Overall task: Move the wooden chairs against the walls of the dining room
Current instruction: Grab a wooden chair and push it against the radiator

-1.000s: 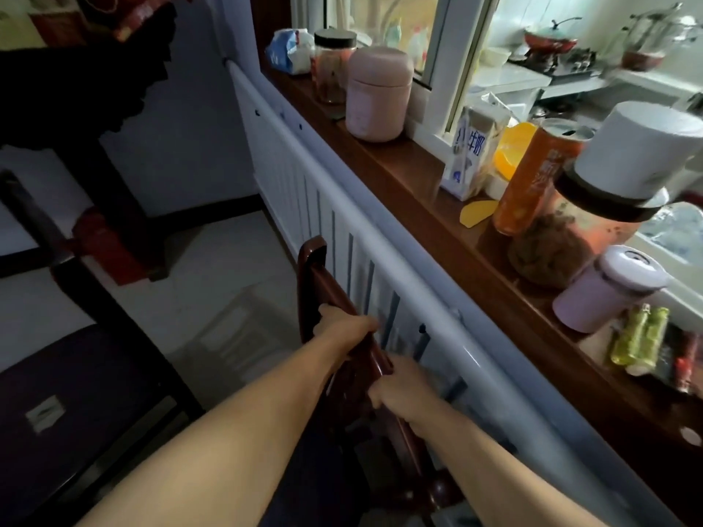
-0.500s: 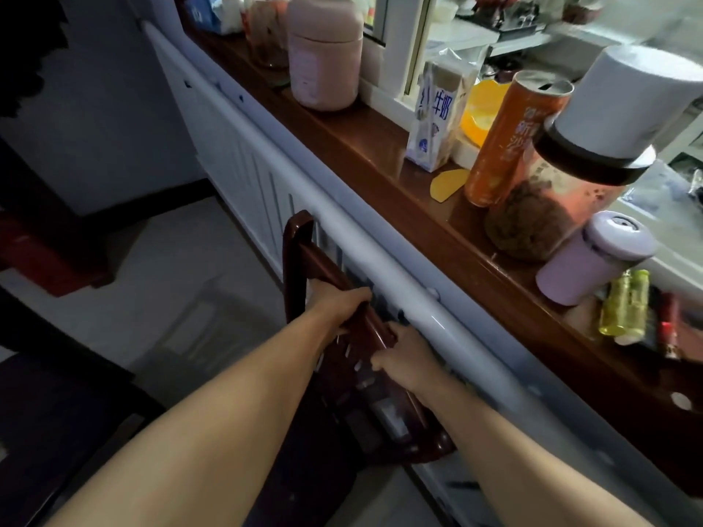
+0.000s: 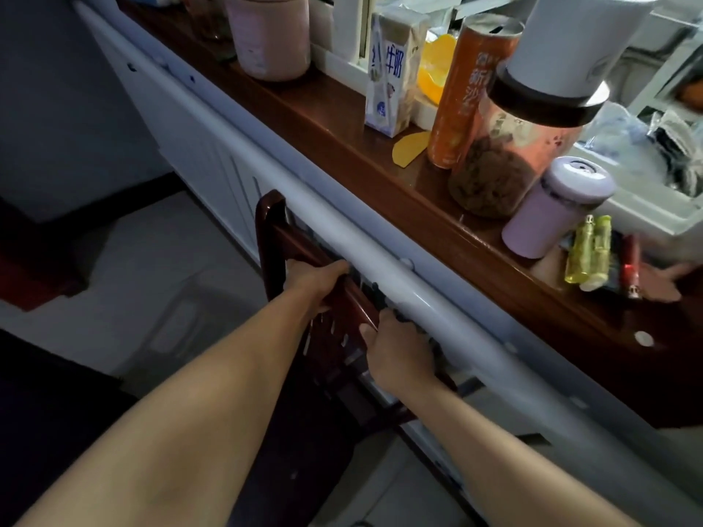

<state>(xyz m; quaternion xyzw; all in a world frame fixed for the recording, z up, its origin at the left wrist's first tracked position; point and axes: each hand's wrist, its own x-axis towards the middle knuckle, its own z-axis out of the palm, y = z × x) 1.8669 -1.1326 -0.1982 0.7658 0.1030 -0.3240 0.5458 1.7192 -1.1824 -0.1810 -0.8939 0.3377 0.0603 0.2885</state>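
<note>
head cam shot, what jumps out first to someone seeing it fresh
Two bare forearms run up the middle, the left hand and right hand both gripping the top rail of a dark wooden chair beside the white radiator cover. To the right, a wooden sill is crowded with jars and cartons.

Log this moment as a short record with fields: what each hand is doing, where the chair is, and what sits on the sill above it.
left hand: gripping the top rail of the dark red wooden chair
right hand: gripping the same rail, nearer the camera
chair position: backrest close against the white slatted wall panel; contact unclear
sill: brown wooden sill above the chair
sill items: pink lidded canister, white milk carton, orange can, lilac cup
</note>
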